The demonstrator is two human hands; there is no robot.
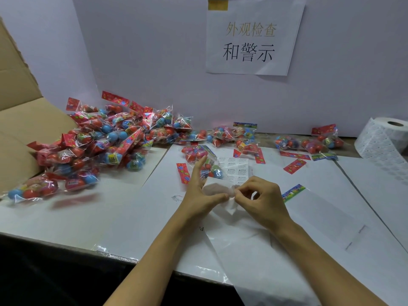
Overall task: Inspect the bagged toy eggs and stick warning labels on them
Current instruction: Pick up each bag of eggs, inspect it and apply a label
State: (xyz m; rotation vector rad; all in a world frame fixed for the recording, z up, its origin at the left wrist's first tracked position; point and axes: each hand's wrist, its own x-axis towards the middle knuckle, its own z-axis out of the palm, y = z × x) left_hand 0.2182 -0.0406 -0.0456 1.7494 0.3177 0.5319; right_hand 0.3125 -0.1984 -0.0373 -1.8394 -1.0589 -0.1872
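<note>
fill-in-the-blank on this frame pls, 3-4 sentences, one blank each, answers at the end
1. The big pile of bagged toy eggs lies beside an open ____ box at the left.
2. Both hands, left hand and right hand, pinch a strip of white ____.
3. The roll of labels stands at the far ____ of the table.
4. The label sheet lies just ____ the hands.

Missing words: cardboard; backing paper; right; beyond

Both hands (199, 196) (259, 198) pinch label sheet (229, 195) — egg bags (106, 138) piled left.
</note>
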